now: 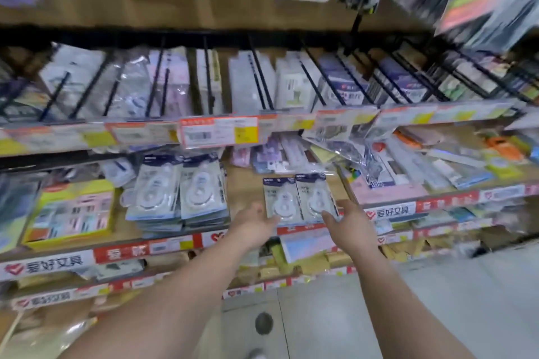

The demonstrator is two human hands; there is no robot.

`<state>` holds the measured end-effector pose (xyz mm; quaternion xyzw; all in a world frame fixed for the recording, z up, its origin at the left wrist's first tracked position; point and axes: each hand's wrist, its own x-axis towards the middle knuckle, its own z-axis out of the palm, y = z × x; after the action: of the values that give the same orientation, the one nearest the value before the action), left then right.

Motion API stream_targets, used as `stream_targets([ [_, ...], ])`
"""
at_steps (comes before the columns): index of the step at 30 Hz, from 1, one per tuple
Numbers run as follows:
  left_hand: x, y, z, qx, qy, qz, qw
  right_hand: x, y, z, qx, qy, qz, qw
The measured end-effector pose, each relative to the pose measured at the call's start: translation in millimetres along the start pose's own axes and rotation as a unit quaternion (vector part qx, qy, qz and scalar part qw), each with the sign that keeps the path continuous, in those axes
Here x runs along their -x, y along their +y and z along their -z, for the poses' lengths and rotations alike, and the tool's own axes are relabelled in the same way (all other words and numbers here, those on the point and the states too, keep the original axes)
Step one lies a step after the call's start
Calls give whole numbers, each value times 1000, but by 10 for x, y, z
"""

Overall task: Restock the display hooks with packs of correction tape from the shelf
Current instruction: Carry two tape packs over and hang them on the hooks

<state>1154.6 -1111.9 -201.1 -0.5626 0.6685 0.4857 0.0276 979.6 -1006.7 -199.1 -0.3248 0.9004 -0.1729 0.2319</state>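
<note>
Two packs of correction tape (300, 198) lie side by side on the wooden shelf (245, 183), near its front edge. My left hand (256, 223) reaches to the left pack's lower corner with straight fingers touching it. My right hand (348, 220) touches the right pack's lower edge, fingers extended. Two taller stacks of the same packs (178, 192) stand further left on the shelf. Black display hooks (259, 79) run along the rail above, most carrying hung packs; the view is blurred.
A yellow-framed boxed set (73, 213) sits at the shelf's left. Mixed stationery (423, 160) crowds the right side. Price label strips (218, 131) line the shelf fronts. Lower shelves and a grey floor (379, 315) lie below my arms.
</note>
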Motion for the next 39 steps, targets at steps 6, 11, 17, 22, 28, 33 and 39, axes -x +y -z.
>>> stream_targets([
  [6,-413,98,-246,-4,41,72,997,-499,241,-162,-11,-58,-30,998],
  [11,-638,156,-336,5,82,102,991,-738,219,-270,-19,-59,-12,998],
  [17,-784,135,-414,69,72,89,991,-835,213,-306,-68,-65,-25,995],
  [22,-744,72,-424,168,25,109,980,-763,238,-241,-238,-91,-103,961],
  [28,-432,-79,-217,227,-20,60,972,-360,324,-293,-335,-145,-140,920],
  [33,10,-402,165,263,-30,10,964,259,-23,-332,-356,-144,-97,918],
  [39,664,-1105,899,282,-14,-75,956,1134,-847,-502,-348,-113,-27,930],
])
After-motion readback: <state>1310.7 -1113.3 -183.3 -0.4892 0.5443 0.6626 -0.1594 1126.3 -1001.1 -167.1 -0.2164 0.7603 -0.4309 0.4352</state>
